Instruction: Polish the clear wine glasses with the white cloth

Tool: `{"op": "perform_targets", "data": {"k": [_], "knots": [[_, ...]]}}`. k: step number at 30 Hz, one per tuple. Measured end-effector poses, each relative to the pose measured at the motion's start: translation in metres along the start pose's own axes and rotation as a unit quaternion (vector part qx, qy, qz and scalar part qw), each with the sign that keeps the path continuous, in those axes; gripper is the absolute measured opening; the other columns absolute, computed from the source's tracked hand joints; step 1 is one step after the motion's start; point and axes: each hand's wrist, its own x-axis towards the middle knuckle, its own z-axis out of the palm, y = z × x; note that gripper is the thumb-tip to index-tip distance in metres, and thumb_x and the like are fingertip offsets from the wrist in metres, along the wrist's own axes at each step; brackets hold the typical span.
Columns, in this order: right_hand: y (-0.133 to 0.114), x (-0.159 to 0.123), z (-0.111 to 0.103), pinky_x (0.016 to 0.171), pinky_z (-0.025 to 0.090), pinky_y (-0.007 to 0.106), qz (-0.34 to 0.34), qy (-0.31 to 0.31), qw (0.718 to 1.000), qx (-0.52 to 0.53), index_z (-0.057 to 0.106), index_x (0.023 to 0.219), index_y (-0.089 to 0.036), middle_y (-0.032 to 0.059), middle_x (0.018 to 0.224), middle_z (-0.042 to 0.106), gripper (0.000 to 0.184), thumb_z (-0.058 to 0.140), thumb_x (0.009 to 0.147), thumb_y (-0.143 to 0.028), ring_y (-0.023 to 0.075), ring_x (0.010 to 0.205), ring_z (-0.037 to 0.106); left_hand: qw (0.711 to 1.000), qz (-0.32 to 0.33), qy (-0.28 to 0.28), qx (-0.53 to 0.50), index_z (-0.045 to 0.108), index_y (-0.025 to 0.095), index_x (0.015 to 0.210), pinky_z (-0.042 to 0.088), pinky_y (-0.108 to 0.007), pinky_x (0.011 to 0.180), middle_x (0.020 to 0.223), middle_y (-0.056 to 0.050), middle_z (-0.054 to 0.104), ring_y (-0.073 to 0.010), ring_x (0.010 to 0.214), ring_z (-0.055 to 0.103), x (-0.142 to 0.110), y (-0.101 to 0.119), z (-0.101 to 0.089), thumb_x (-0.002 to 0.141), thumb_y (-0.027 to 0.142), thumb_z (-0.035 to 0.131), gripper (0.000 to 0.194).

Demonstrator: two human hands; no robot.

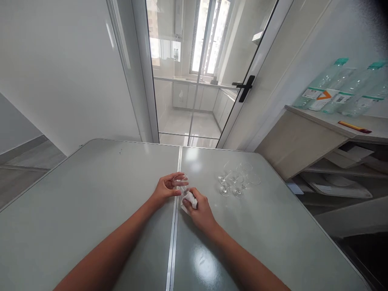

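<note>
Near the table's middle seam, my left hand point(166, 188) is closed around the bowl of a small clear stemmed glass point(180, 180). My right hand point(198, 207) pinches a crumpled white cloth or tissue point(189, 199) against the lower end of the same glass. The cloth and fingers hide the foot of the glass. To the right of my hands stands a cluster of several similar clear stemmed glasses point(233, 184), close together on the table.
The pale grey-green table point(91, 194) has a metal strip down its middle. Behind it is a glass door point(194, 113) with a black handle point(244, 88). At the right, a shelf unit point(318, 129) carries clear bottles with green caps point(330, 87).
</note>
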Motion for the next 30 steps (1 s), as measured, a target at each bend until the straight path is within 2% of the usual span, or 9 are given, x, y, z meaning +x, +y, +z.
{"op": "perform_targets", "data": {"k": [2, 4, 6, 8, 11, 15, 21, 27, 30], "knots": [[-0.001, 0.000, 0.000, 0.072, 0.048, 0.033, 0.077, -0.089, 0.984, 0.130, 0.066, 0.093, -0.020, 0.0022, 0.078, 0.064, 0.030, 0.068, 0.085, -0.049, 0.0180, 0.069, 0.056, 0.999, -0.026, -0.028, -0.017, 0.070, 0.019, 0.127, 0.057, -0.045, 0.090, 0.120, -0.018, 0.072, -0.0367, 0.105, 0.072, -0.002, 0.001, -0.001, 0.058, 0.037, 0.097, 0.076], [-0.003, 0.001, -0.002, 0.072, 0.050, 0.036, 0.156, -0.182, 0.935, 0.262, 0.067, 0.096, -0.016, 0.0053, 0.079, 0.066, 0.044, 0.063, 0.087, -0.059, 0.0190, 0.065, 0.060, 0.998, -0.040, -0.038, -0.042, 0.069, 0.016, 0.129, 0.058, -0.045, 0.088, 0.122, -0.020, 0.071, -0.0372, 0.104, 0.073, -0.004, 0.002, -0.001, 0.057, 0.046, 0.096, 0.082], [-0.004, 0.002, -0.004, 0.073, 0.051, 0.038, 0.183, -0.218, 0.906, 0.314, 0.067, 0.098, -0.014, 0.0077, 0.081, 0.067, 0.051, 0.062, 0.087, -0.064, 0.0207, 0.067, 0.063, 0.997, -0.031, -0.023, -0.062, 0.069, 0.015, 0.128, 0.057, -0.045, 0.090, 0.122, -0.021, 0.071, -0.0366, 0.103, 0.073, -0.005, 0.004, -0.001, 0.055, 0.050, 0.096, 0.085], [-0.005, 0.004, -0.007, 0.071, 0.050, 0.035, 0.136, -0.179, 0.938, 0.263, 0.067, 0.098, -0.016, 0.0058, 0.080, 0.066, 0.045, 0.068, 0.084, -0.060, 0.0207, 0.070, 0.063, 0.998, -0.014, 0.001, -0.065, 0.070, 0.015, 0.125, 0.056, -0.046, 0.093, 0.120, -0.020, 0.073, -0.0357, 0.103, 0.073, -0.005, 0.005, -0.001, 0.054, 0.049, 0.096, 0.084], [-0.007, 0.005, -0.009, 0.075, 0.047, 0.033, -0.010, -0.073, 0.997, 0.040, 0.068, 0.097, -0.022, 0.0040, 0.087, 0.066, 0.028, 0.072, 0.084, -0.046, 0.0209, 0.079, 0.059, 0.998, 0.003, 0.029, -0.052, 0.073, 0.016, 0.122, 0.053, -0.046, 0.097, 0.115, -0.017, 0.075, -0.0352, 0.104, 0.073, -0.003, 0.007, 0.002, 0.052, 0.041, 0.098, 0.078], [-0.007, 0.003, -0.008, 0.084, 0.043, 0.034, -0.104, 0.038, 0.986, -0.126, 0.068, 0.100, -0.024, 0.0067, 0.100, 0.067, 0.018, 0.057, 0.096, -0.037, 0.0226, 0.091, 0.058, 0.997, 0.020, 0.066, -0.043, 0.074, 0.021, 0.119, 0.050, -0.048, 0.101, 0.120, -0.014, 0.074, -0.0354, 0.107, 0.072, 0.000, 0.008, 0.004, 0.053, 0.033, 0.099, 0.071], [0.011, 0.007, -0.006, 0.071, 0.045, 0.028, 0.046, 0.205, 0.978, 0.016, 0.062, 0.091, -0.022, 0.0005, 0.079, 0.063, 0.032, 0.054, 0.094, -0.053, 0.0183, 0.074, 0.056, 0.989, 0.067, 0.112, -0.068, 0.072, 0.024, 0.123, 0.042, -0.046, 0.112, 0.129, -0.012, 0.070, -0.0317, 0.117, 0.068, 0.002, 0.004, -0.001, 0.053, 0.046, 0.097, 0.078], [0.016, 0.011, 0.005, 0.069, 0.049, 0.029, 0.147, 0.077, 0.940, 0.300, 0.063, 0.092, -0.019, 0.0019, 0.080, 0.067, 0.041, 0.070, 0.082, -0.059, 0.0179, 0.072, 0.061, 0.990, 0.064, 0.098, -0.074, 0.070, 0.028, 0.125, 0.046, -0.040, 0.106, 0.141, -0.011, 0.062, -0.0318, 0.126, 0.062, 0.000, 0.003, -0.003, 0.055, 0.043, 0.097, 0.076], [0.014, 0.012, 0.006, 0.071, 0.050, 0.030, 0.157, 0.053, 0.932, 0.321, 0.065, 0.097, -0.019, 0.0029, 0.083, 0.070, 0.047, 0.085, 0.070, -0.051, 0.0186, 0.074, 0.064, 0.994, 0.042, 0.065, -0.075, 0.070, 0.028, 0.123, 0.048, -0.043, 0.103, 0.137, -0.012, 0.065, -0.0348, 0.126, 0.061, -0.002, 0.004, -0.002, 0.053, 0.042, 0.099, 0.077]]}}
